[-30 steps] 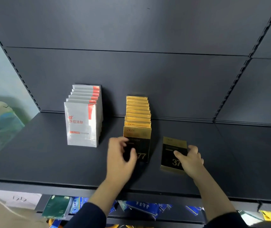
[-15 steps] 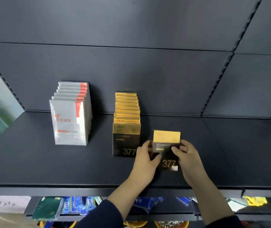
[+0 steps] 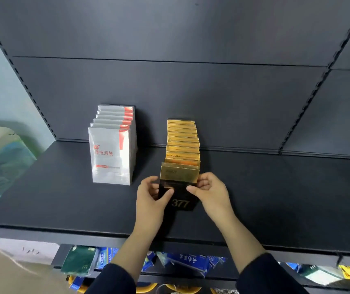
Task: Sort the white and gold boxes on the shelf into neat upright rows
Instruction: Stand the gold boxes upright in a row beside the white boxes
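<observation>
A gold and black box (image 3: 179, 190) marked 377 stands upright at the front of the gold row (image 3: 182, 143), which runs back to the shelf wall. My left hand (image 3: 151, 197) grips the box's left edge, thumb across its black face. My right hand (image 3: 210, 193) pinches its right edge. Left of them, a row of white boxes (image 3: 111, 154) with red corners stands upright, front to back.
The dark shelf board (image 3: 276, 198) stretches bare to the right of the gold row and in front of the white row. Below its front lip, a lower shelf holds blue, green and yellow packets (image 3: 191, 262). A pale wall is at far left.
Both hands have carried the loose gold box from the right of the row to the row's front, where it now stands upright covering the earlier front box.
</observation>
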Motion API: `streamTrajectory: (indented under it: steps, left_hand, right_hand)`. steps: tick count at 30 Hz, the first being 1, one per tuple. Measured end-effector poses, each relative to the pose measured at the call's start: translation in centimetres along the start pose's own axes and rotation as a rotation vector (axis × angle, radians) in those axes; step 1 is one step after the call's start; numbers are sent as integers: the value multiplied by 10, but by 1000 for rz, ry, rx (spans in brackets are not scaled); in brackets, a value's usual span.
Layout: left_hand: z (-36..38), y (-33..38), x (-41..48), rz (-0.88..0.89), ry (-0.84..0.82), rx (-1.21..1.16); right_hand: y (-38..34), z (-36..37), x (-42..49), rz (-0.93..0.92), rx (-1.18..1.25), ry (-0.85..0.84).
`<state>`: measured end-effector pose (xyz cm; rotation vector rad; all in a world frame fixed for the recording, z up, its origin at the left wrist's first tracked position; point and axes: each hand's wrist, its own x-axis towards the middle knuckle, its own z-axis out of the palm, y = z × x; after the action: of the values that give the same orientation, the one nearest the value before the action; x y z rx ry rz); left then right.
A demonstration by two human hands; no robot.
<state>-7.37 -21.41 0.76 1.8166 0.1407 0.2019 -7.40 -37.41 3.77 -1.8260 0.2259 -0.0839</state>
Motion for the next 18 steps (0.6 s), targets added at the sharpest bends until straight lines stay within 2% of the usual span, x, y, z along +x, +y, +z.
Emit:
streamTrajectory:
  steps: [3,7,10,13,15,18]
  left_hand:
    - [1,-8,5,-35,31,47]
    - [3,-11,7,-25,-34,30]
    - [2,-14,11,-24,-52,31]
    - [1,-11,11,-59,-132,-159]
    - [4,-9,13,-118,-216,-277]
    - [9,0,25,-269,-333,-413]
  right_hand:
    - [3,3,0,-14,-54,60]
    - [7,3,4,-6,-73,137]
    - [11,1,10,-24,-58,123]
    - [15,-1,12,8,156,20]
    - [17,4,15,113,312,-57]
    - [13,12,31,253,408,-70]
